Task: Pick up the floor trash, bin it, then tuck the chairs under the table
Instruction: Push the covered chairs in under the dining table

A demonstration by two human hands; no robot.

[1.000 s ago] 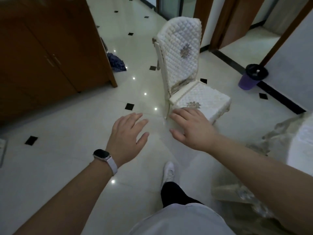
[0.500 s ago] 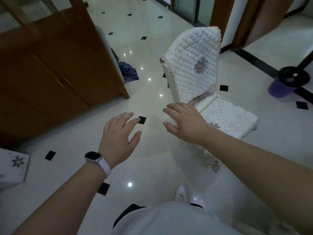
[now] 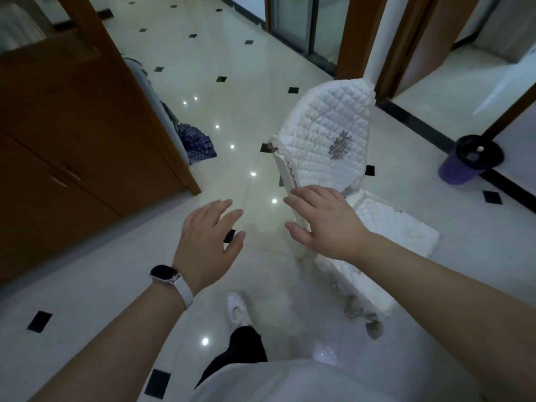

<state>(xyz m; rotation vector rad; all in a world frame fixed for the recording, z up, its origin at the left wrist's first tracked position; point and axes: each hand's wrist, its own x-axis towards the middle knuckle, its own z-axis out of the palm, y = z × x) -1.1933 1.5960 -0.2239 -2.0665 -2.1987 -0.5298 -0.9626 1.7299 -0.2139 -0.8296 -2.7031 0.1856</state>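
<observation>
- Wooden cabinet (image 3: 72, 158) fills the left side, its corner post standing on the glossy tiled floor (image 3: 87, 285).
- Just right of that post, farther off, a blue patterned bundle (image 3: 197, 140) lies on the tiles. Whether it is trash or laundry I cannot tell, and binning it by mistake would be one way to go wrong.
- Left hand (image 3: 207, 236), with a watch (image 3: 165, 274) at the wrist, hovers over bare floor with fingers spread and straight, holding nothing.
- Below it, one white shoe (image 3: 237, 310) is planted near the chair's hanging frill.
- Right hand (image 3: 324, 221) is likewise spread and empty. It overlaps the chair's near edge, but I cannot tell whether it touches.
- Chair (image 3: 333, 134), the task's thing here, stands right of centre in a quilted white cover, turned at an angle, with its seat to the right. No table is in view.
- Risks, as I judge them:
  - A grasp on the loose cover instead of the frame could slip or pull the fabric off.
  - The legs may skid or scrape on the shiny tiles.
  - The trailing frill could catch under the shoe.
  - A push from this angle could twist the chair instead of moving it straight.
- Purple bin (image 3: 467, 161) sits far right, well apart from the chair.
</observation>
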